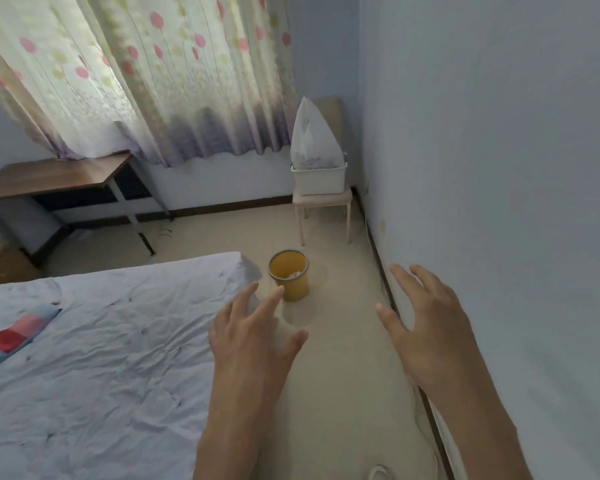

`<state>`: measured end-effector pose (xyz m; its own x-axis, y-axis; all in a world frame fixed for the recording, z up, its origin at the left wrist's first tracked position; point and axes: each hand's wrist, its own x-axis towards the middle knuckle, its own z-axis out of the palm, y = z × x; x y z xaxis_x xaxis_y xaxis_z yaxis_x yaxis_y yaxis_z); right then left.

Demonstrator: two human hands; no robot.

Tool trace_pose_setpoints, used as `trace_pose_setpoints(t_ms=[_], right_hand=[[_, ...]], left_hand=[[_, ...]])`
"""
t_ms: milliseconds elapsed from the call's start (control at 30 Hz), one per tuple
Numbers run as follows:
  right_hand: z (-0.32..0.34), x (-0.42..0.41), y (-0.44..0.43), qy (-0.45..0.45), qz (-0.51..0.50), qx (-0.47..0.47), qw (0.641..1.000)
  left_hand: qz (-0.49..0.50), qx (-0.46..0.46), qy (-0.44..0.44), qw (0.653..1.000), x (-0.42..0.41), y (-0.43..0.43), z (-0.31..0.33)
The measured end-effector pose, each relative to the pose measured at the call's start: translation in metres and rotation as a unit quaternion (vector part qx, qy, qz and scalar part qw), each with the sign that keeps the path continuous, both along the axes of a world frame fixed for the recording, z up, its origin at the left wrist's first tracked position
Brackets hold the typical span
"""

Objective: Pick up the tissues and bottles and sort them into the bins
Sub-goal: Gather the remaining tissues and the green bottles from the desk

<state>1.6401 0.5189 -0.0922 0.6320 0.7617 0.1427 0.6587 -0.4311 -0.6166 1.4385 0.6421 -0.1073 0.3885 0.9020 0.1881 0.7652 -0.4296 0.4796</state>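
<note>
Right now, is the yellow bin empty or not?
Not empty: something white and crumpled, likely tissue, shows inside the yellow bin.

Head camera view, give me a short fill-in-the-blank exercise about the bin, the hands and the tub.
The bin on the floor is ____ in colour.
Fingers spread, the left hand and right hand hold ____.
The white tub holds a white plastic ____.
Missing words: yellow; nothing; bag.

Two bare hands, left hand (253, 341), right hand (426, 327), slim fingers (272, 301) with short plain nails, bare wrists just behind each palm, bare forearms (236, 427) further back, blurred edges.
</note>
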Motion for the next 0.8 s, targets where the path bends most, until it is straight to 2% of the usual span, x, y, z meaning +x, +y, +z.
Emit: trace_pose_setpoints(t_ms=[100, 233, 400, 567, 800], right_hand=[[0.012, 0.052, 0.053, -0.015, 0.038, 0.007, 0.999], [0.001, 0.1, 0.102, 0.002, 0.061, -0.015, 0.998], [-0.018, 0.149, 0.17, 0.0, 0.084, -0.007, 0.996], [-0.029, 0.191, 0.255, -0.016, 0.103, 0.012, 0.994], [-0.036, 0.252, 0.414, -0.063, 0.166, 0.026, 0.984]], left_hand=[[0.011, 0.002, -0.029, 1.0, 0.045, 0.056, 0.015], [0.056, 0.002, 0.025, 0.998, 0.053, 0.12, 0.01], [0.097, 0.004, 0.052, 0.994, 0.081, 0.183, 0.003], [0.105, -0.015, 0.04, 0.994, 0.122, 0.247, -0.018], [0.118, -0.008, 0.023, 0.993, 0.185, 0.379, -0.027]])
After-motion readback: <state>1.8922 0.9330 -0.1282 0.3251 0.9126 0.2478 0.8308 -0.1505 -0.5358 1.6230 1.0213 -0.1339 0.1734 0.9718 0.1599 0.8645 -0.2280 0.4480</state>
